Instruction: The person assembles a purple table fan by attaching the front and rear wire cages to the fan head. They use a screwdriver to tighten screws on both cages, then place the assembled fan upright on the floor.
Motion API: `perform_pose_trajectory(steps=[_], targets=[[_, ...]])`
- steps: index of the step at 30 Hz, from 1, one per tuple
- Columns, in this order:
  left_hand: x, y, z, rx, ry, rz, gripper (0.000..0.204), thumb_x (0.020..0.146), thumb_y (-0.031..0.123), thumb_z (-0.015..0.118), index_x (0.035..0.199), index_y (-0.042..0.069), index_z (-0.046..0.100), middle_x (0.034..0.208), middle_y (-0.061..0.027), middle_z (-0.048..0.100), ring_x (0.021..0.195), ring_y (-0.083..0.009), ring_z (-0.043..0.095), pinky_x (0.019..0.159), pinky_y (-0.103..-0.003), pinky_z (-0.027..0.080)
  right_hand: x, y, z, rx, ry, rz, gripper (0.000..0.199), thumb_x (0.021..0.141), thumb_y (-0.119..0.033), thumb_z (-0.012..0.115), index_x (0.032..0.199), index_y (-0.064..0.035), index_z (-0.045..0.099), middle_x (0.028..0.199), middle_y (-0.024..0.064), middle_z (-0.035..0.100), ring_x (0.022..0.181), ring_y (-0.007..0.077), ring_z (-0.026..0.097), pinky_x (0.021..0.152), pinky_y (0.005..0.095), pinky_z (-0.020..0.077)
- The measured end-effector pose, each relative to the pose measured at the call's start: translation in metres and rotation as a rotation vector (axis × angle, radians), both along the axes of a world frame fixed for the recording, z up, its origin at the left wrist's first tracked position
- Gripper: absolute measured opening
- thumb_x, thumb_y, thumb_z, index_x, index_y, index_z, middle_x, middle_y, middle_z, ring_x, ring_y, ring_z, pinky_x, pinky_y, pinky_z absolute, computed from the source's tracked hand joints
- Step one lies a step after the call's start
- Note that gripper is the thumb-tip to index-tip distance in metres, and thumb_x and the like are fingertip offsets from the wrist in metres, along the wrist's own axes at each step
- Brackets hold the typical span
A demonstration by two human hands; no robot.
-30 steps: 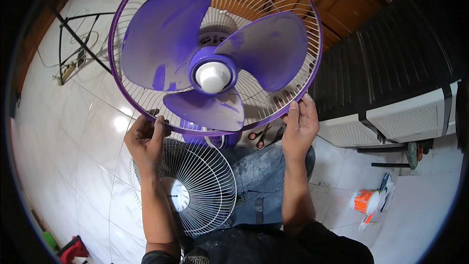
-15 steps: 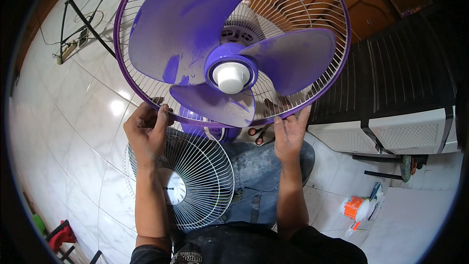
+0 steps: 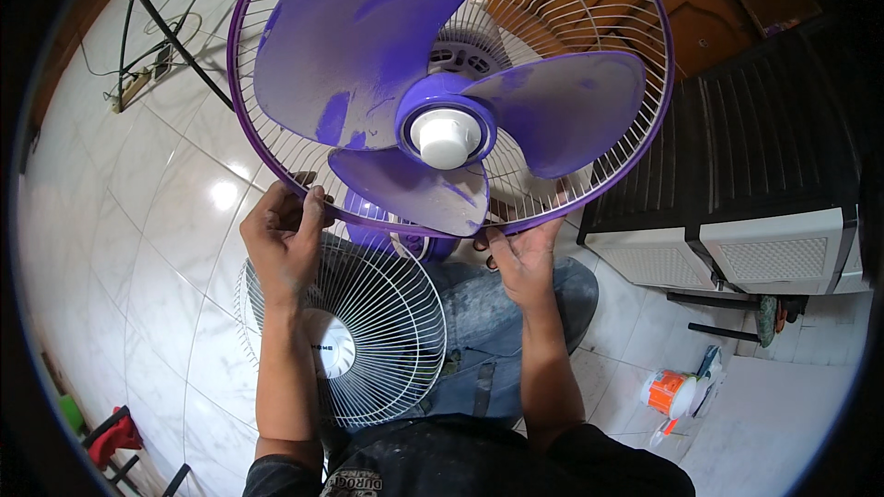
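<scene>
A dusty electric fan with three purple blades (image 3: 580,115) stands before me, its front uncovered. A white cap (image 3: 446,139) covers the middle of the blades. Behind them is the wire back cage with its purple rim (image 3: 368,220). My left hand (image 3: 284,232) pinches that rim at the lower left, thumb in front. At the bottom, right of the middle, my right hand (image 3: 527,258) closes on the rim, fingers partly hidden behind the cage. The detached white front grille (image 3: 391,340) lies on my lap under my left forearm. Part of the fan's purple base (image 3: 428,247) shows below the rim.
Black and white drawers (image 3: 769,253) stand at the right, a wooden cabinet (image 3: 681,14) behind the fan. A white tub with an orange label (image 3: 665,393) sits on the tiled floor (image 3: 157,248). A black metal stand (image 3: 175,37) and power strip (image 3: 138,87) are at far left.
My right hand has slid left along the rim and curled more around it, now covering most of the scissors behind. The fan appears slightly further right in view. My left hand keeps its grip.
</scene>
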State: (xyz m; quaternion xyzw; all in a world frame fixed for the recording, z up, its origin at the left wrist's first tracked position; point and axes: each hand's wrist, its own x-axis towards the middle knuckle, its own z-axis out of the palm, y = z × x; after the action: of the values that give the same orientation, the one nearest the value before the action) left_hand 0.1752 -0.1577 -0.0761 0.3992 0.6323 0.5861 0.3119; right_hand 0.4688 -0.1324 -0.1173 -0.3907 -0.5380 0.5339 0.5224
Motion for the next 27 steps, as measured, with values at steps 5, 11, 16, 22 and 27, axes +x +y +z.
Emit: perform_pose_trajectory(steps=[5,11,16,22,27], targets=[[-0.002,-0.001,0.000,-0.009,0.039,-0.009,0.026,0.101,0.007,0.071,0.119,-0.012,0.070,0.088,-0.0108,0.076,0.078,-0.0150,0.074,0.071,-0.027,0.060,0.000,-0.004,-0.008,-0.005,0.055,0.049,0.104,0.097,0.018,0.048,0.166,-0.0195,-0.020,0.158,0.0214,0.039,0.143,0.0289,0.047,0.119,0.0418,0.0384],[0.003,-0.002,0.002,0.013,0.001,-0.001,0.025,0.101,0.006,0.070,0.119,-0.012,0.069,0.087,-0.0104,0.076,0.077,-0.0149,0.073,0.073,-0.027,0.060,-0.006,-0.005,-0.018,-0.017,-0.082,0.022,0.069,0.101,0.010,0.058,0.161,-0.0062,0.028,0.141,0.0136,0.059,0.120,0.0205,0.062,0.094,0.0332,0.0545],[0.007,-0.001,0.002,0.023,-0.009,-0.003,0.024,0.101,0.004,0.069,0.118,-0.012,0.069,0.089,-0.0107,0.076,0.080,-0.0146,0.074,0.074,-0.027,0.062,-0.045,-0.026,-0.016,-0.261,0.229,-0.011,0.050,0.104,0.006,0.056,0.150,0.0003,0.037,0.143,0.0178,0.059,0.130,0.0252,0.062,0.113,0.0400,0.0512],[0.003,-0.002,0.001,-0.006,0.027,0.012,0.023,0.102,0.007,0.070,0.117,-0.011,0.069,0.087,-0.0103,0.075,0.078,-0.0149,0.073,0.073,-0.028,0.060,-0.065,-0.025,-0.002,-0.281,0.345,-0.035,0.047,0.104,0.009,0.048,0.148,-0.0026,0.034,0.141,0.0181,0.058,0.125,0.0281,0.066,0.106,0.0453,0.0605],[0.007,-0.002,0.003,0.010,0.032,-0.010,0.024,0.102,0.007,0.070,0.118,-0.011,0.069,0.088,-0.0108,0.076,0.078,-0.0149,0.073,0.073,-0.028,0.060,-0.066,-0.025,-0.015,-0.234,0.355,-0.098,0.051,0.101,0.011,0.047,0.148,-0.0040,0.035,0.142,0.0164,0.057,0.125,0.0256,0.065,0.102,0.0417,0.0599]])
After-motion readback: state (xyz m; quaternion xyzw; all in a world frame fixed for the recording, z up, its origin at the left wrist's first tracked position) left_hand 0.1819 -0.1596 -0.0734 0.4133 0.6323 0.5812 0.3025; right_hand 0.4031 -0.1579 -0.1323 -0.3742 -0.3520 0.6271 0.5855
